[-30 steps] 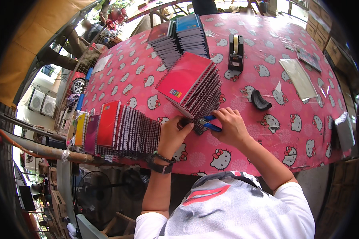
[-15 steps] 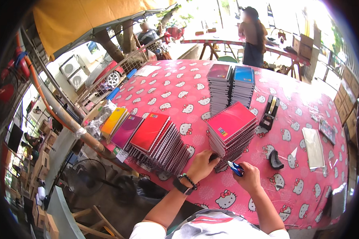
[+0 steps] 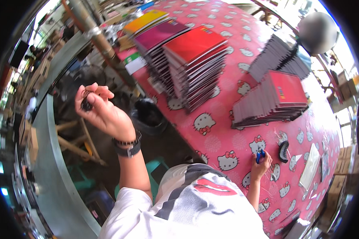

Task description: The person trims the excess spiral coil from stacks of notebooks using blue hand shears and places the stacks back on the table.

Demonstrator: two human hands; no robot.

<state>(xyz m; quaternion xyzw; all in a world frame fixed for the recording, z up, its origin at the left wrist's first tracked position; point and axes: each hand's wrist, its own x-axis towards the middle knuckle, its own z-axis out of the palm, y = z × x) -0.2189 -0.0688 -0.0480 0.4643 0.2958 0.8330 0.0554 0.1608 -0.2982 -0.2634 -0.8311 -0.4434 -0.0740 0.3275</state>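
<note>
My left hand [image 3: 103, 115] is raised off the table's left edge, fingers closed on a small tangle of dark wire [image 3: 86, 101]. My right hand [image 3: 261, 167] rests low over the pink table, closed around blue-handled pliers [image 3: 260, 154]. Beyond it stands a stack of red spiral notebooks [image 3: 289, 89]. At the table's left side are taller piles: red notebooks [image 3: 195, 44], purple notebooks [image 3: 161, 35] and yellow notebooks [image 3: 145, 22]. Grey-edged notebook stacks [image 3: 273, 55] stand farther back.
A black curved object [image 3: 283, 151] lies right of the pliers, with a pale plastic sheet [image 3: 309, 167] farther right. Below the table's left edge is a black bag [image 3: 148, 115]. A metal post [image 3: 103, 44] rises beside the notebook piles. A person [image 3: 303, 59] is at the far right.
My left hand has left the base of the red notebook stack and swung out left past the table edge, carrying dark wire. The pliers remain in my right hand. The view has turned downward and left.
</note>
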